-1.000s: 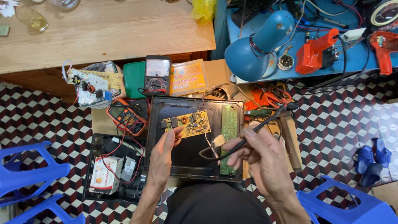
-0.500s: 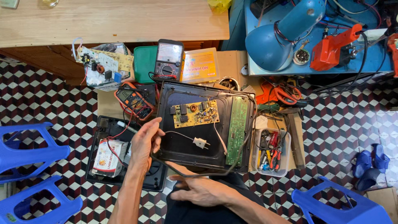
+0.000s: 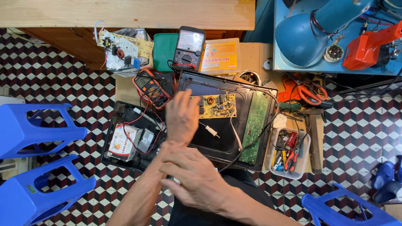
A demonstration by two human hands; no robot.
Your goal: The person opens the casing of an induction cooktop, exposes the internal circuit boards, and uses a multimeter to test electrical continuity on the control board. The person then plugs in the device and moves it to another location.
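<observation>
This is a small electronics repair workshop, set up low on a tiled floor (image 3: pixel 63 83) with a red, white and black cube pattern. An opened black appliance casing (image 3: pixel 226 125) lies with its yellow circuit board (image 3: pixel 217 106) and a green circuit board (image 3: pixel 254 125) exposed. Around it stand an analog multimeter (image 3: pixel 189 46), an orange digital multimeter (image 3: pixel 151 88) with red leads, another loose circuit board (image 3: pixel 121 48), and a clear tub of small hand tools (image 3: pixel 289 152). A blue desk lamp (image 3: pixel 310 35) and a red tool (image 3: pixel 368 46) sit on a blue surface (image 3: pixel 331 69); blue plastic stools (image 3: pixel 33 129) stand about.
</observation>
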